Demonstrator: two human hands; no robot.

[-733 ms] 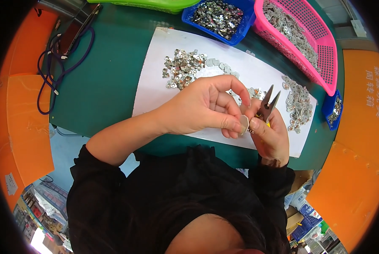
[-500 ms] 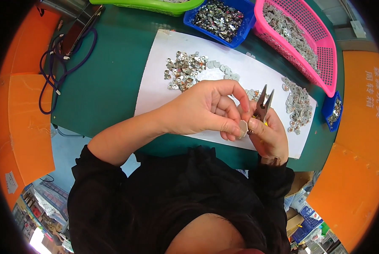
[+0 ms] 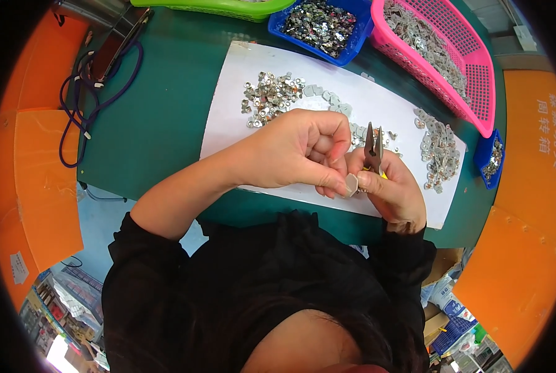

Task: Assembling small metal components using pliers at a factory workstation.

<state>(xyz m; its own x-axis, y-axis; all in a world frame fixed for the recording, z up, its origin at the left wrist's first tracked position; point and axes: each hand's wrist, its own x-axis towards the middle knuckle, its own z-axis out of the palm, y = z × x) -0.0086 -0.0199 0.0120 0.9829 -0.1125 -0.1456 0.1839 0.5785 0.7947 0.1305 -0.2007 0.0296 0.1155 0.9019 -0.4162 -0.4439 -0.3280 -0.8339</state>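
Over the near part of a white board point(image 3: 225, 133), my left hand point(image 3: 293, 152) pinches a small pale hexagonal piece point(image 3: 352, 184) between thumb and fingers. My right hand point(image 3: 401, 189) meets it there, its thumb at the piece's right edge. Needle-nose pliers point(image 3: 373, 149) with dark jaws and yellow handles rest in the right hand, jaws pointing up and away; the palm hides most of the handles. Beyond the left hand lie a heap of shiny metal caps point(image 3: 268, 99) and several loose pale grey pieces point(image 3: 330, 98).
More assembled-looking pieces point(image 3: 439, 149) lie at the board's right. Behind stand a blue tray point(image 3: 358, 46) of metal parts, a pink basket point(image 3: 480, 74) of grey pieces and a green basket point(image 3: 228, 9). A small blue tray point(image 3: 490, 180) sits at right. A purple cord point(image 3: 138, 59) lies left on the green table point(image 3: 160, 81).
Both hands have shifted slightly left and up with the piece between them. The pliers' jaws have swung left and stand more upright. The pale piece shows more of its flat face.
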